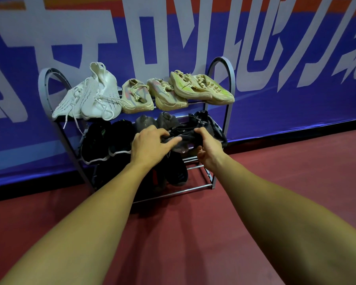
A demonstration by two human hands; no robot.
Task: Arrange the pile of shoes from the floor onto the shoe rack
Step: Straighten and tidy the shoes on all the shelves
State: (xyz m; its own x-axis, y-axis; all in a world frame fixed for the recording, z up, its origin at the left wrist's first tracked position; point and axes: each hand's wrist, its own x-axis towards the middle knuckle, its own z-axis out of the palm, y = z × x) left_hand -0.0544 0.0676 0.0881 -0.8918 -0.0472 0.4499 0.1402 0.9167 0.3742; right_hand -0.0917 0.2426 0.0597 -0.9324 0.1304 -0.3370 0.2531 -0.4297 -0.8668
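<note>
A grey metal shoe rack [223, 64] with three tiers stands against the wall banner. White knit sneakers [95, 95] and several beige sneakers [185, 89] fill the top tier. Black shoes [107, 138] and grey shoes [146, 121] sit on the middle tier, and dark shoes [177, 173] lie on the bottom tier. Both my hands hold a dark grey knit shoe [190, 134] at the right end of the middle tier. My left hand [150, 145] pinches its near end. My right hand [208, 149] grips its other side from the right.
The blue and white wall banner [275, 58] runs right behind the rack. Red floor [286, 161] spreads in front and to the right of the rack. The rack's chrome front bars [193, 190] stick out at floor level.
</note>
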